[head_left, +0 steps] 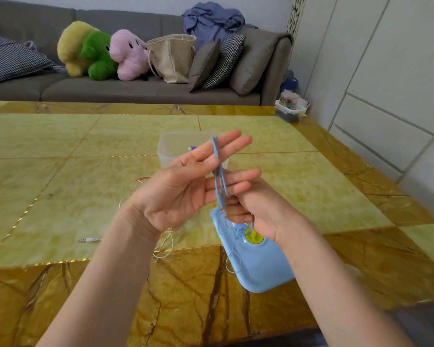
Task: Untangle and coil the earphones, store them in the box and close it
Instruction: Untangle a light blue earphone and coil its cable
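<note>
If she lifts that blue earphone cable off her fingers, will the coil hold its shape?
Probably not. The thin blue earphone cable looks floppy: its tail droops in loose loops over the light blue plastic lid. It likely weighs little. The left hand only carries it on straight fingers.

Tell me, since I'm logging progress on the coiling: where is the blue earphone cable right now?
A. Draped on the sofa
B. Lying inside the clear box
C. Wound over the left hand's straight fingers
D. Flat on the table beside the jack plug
C: the blue earphone cable loops over the outstretched fingers of the left hand, while the right hand pinches its lower end.
</note>
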`<state>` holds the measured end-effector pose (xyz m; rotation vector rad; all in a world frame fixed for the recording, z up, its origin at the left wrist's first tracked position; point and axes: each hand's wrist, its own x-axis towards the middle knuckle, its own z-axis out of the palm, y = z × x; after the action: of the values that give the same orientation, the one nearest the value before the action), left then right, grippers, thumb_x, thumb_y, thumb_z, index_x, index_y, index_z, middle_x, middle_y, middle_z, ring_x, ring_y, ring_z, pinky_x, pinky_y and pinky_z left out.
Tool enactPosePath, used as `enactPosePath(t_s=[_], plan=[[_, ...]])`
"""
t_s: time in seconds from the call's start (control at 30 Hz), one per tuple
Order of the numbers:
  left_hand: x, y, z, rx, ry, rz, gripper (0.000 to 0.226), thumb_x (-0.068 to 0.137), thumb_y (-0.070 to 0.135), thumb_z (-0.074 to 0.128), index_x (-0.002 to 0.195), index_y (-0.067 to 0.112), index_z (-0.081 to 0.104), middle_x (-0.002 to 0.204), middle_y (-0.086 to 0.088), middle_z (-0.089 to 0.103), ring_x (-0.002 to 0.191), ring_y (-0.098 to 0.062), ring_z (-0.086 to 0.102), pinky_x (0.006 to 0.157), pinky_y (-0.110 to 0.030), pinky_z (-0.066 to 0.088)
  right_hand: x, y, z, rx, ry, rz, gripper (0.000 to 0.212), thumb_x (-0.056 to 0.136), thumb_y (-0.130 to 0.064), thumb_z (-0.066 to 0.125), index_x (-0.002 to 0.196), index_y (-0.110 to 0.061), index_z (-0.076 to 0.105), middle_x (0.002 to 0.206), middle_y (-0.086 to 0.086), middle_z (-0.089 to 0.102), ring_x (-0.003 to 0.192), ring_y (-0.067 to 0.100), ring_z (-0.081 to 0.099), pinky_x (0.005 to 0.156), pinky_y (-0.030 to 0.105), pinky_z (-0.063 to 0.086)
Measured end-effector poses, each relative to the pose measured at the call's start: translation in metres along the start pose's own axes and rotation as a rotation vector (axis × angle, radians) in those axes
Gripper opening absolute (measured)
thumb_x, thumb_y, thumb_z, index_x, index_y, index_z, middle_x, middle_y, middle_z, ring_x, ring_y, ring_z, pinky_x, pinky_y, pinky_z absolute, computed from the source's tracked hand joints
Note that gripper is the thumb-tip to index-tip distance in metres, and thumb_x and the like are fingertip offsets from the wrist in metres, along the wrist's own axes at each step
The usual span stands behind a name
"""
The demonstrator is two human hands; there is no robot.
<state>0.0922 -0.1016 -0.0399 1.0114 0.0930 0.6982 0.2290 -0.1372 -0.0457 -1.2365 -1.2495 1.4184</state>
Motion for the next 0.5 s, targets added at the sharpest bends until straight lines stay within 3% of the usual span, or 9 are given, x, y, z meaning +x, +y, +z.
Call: enactPosePath(t_s=[0.13, 0.23, 0.4, 0.5], plan=[[0.005, 0.002, 0.000, 0.076, 0.308, 0.184, 0.045, 0.088, 0.008, 0.042, 0.132, 0.014, 0.046, 0.132, 0.007, 0.057, 0.110, -0.027, 0.062, 0.093, -0.036, 0.051, -0.001, 0.000, -0.001, -0.136, -0.037, 0.036, 0.039, 0.098, -0.017, 0.041, 0.060, -0.014, 0.049, 0.047, -0.007, 0.023, 0.035, 0.004, 0.015, 0.034, 0.016, 0.011], [0.005, 0.003, -0.007, 0.219, 0.479, 0.129, 0.044, 0.095, 0.003, 0.038, 0.138, 0.015, 0.042, 0.131, 0.011, 0.057, 0.108, -0.024, 0.063, 0.096, -0.035, 0.048, -0.003, -0.002, -0.006, -0.242, -0.065, 0.035, 0.028, 0.098, -0.019, 0.046, 0.073, -0.011, 0.057, 0.044, -0.011, 0.025, 0.037, 0.004, 0.017, 0.036, 0.016, 0.014], [0.004, -0.002, -0.007, 0.388, 0.520, -0.062, 0.038, 0.098, 0.004, 0.037, 0.133, 0.016, 0.046, 0.133, 0.007, 0.055, 0.107, -0.022, 0.061, 0.089, -0.028, 0.051, -0.003, -0.006, -0.019, -0.581, 0.057, -0.053, 0.010, 0.088, -0.012, 0.062, 0.086, -0.006, 0.070, 0.045, -0.013, 0.050, 0.037, -0.001, 0.040, 0.041, 0.009, 0.031], [0.000, -0.003, -0.009, 0.442, 0.483, -0.199, 0.040, 0.096, 0.000, 0.038, 0.132, 0.014, 0.048, 0.129, 0.006, 0.059, 0.100, -0.025, 0.065, 0.082, -0.026, 0.054, -0.007, -0.013, -0.033, -0.530, 0.089, -0.127, 0.005, 0.086, -0.012, 0.065, 0.088, -0.012, 0.070, 0.071, 0.017, 0.064, 0.056, 0.007, 0.051, 0.060, 0.019, 0.045]])
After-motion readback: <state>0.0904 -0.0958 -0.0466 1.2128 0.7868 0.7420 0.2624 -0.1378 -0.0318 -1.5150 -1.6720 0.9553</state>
